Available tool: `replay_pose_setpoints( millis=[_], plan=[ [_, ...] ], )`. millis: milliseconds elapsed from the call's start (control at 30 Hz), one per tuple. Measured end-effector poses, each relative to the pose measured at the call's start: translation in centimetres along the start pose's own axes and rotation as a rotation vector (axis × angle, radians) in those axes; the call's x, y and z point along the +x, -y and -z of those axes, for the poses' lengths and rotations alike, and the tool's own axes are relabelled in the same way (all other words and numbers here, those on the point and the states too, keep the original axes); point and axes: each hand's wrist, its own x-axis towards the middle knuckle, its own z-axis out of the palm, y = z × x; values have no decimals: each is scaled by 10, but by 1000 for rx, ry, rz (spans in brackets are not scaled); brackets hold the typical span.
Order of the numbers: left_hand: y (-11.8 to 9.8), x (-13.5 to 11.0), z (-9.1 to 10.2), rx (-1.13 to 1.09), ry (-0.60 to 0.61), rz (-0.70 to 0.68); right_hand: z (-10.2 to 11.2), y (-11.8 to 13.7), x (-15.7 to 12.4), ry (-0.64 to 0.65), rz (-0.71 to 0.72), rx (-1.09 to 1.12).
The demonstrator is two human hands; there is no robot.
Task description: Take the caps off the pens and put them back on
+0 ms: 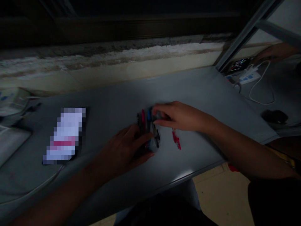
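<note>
Head view: a grey table top (188, 88) runs across the frame, and the lighting is dim. A bundle of slim coloured items (148, 127) lies near the table's middle, showing red, blue and dark strips. Their exact kind is too dark to tell.

The right hand (181, 116) reaches in from the right. Its fingers (162, 114) are extended and partly closed over the upper end of the bundle, with contact visible, and appear to have hold of it. The left hand (124, 146) comes in from the lower left, against the bundle's lower side. Its fingers (141, 141) are curved and touching the bundle, but shadow prevents confirmation of a grip.

A small red piece (176, 140) lies just right of the bundle, below the right hand. A pixelated package (64, 136) lies well left of the left hand.

Toward the upper right, a lit phone (240, 65) lies beside a white charger (249, 75) with a white cable (261, 97). A further hand (272, 51), apart from the person's own, is just beside the phone
</note>
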Motion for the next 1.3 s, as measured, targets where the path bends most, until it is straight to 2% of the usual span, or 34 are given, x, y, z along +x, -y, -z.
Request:
replay_pose_setpoints(
  millis=[100,233,467,633,767,933,1000,1200,1300],
  plan=[
    [0,0,1,13,-31,-2,-5,10,1,115,28,-157],
    [-1,0,2,22,-66,-3,-9,20,2,158,27,-270],
    [-2,-1,2,72,-100,-9,-14,29,0,135,-64,-301],
    [-2,-2,2,91,-125,-12,-15,22,-1,13,-128,-47],
    [-3,-1,4,96,-121,-16,-15,17,-2,-115,-93,150],
    [-1,-4,5,53,-95,13,-22,16,1,-237,-77,552],
    [1,-6,4,44,-87,20,-25,15,4,-206,-78,699],
    [1,-7,5,12,-129,28,-27,16,9,9,-137,1086],
    [-1,-6,7,23,-168,14,-28,21,6,55,-157,1202]
  ],
)
